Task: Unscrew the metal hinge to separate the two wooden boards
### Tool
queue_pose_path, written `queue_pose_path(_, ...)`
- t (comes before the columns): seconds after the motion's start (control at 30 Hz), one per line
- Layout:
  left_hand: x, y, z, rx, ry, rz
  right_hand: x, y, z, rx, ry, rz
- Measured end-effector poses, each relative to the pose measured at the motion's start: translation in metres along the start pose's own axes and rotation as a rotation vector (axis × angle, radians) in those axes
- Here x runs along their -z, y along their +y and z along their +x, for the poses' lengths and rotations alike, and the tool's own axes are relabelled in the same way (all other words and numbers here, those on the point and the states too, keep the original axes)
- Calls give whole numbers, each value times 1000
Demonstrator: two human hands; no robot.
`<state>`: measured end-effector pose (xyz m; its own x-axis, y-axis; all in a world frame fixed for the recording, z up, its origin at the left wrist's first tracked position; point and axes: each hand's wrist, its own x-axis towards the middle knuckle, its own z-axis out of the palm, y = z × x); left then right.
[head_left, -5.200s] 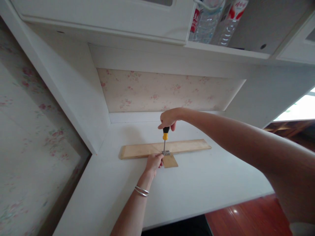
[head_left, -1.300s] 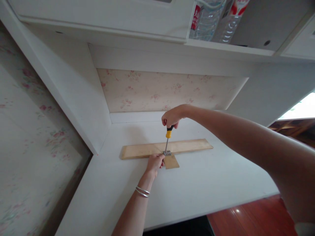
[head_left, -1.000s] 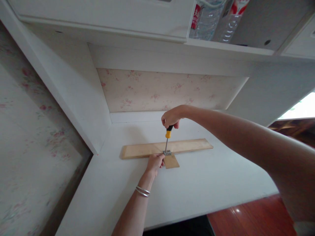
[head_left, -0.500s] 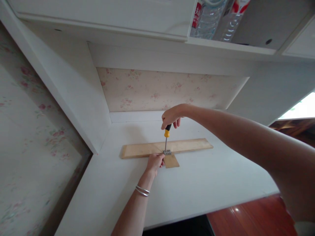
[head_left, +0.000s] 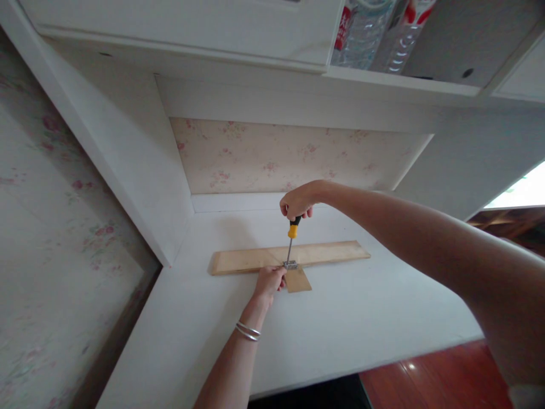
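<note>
My right hand (head_left: 298, 201) is closed around the black and yellow handle of a screwdriver (head_left: 293, 230). Its shaft points down, leaning slightly, and the tip meets a small metal hinge (head_left: 290, 264). Under the hinge lie a long, thin wooden board (head_left: 242, 261) and a small wooden board (head_left: 298, 281) that juts toward me. Beside the hinge, my left hand (head_left: 269, 281) pinches the small board's left edge, with fingertips against the hinge's near corner. Any screw under the tip is too small to make out.
The boards lie on a white desktop (head_left: 361, 307). A white side panel (head_left: 123, 142) rises at the left, and an overhead cabinet (head_left: 183, 28) hangs above my hands. Plastic bottles (head_left: 361, 37) stand on its open shelf. Reddish floor (head_left: 409, 375) shows beyond the desk's front edge.
My right hand's fingers have shifted around the screwdriver handle, and the handle leans slightly more to the right. My left hand, the hinge and the boards keep their places.
</note>
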<state>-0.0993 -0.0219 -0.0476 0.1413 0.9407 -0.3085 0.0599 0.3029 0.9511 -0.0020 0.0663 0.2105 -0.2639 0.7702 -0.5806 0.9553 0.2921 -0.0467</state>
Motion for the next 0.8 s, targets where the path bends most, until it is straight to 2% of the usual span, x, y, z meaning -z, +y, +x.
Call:
queue_pose_path(0.2, 0, 1, 0, 3, 4, 7, -1, -2, -1, -48, 16, 63)
queue_pose_path(0.37, 0, 1, -1, 11, 3, 7, -1, 0, 1, 27, -26, 70)
queue_pose_path(0.53, 0, 3, -1, 18, 9, 5, -1, 0, 2, -55, 29, 72)
queue_pose_path(0.67, 0, 3, -1, 13, 6, 5, -2, 0, 0, 30, -3, 76)
queue_pose_path(0.8, 0, 2, -1, 11, 6, 9, -3, 1, 1, -35, 0, 103)
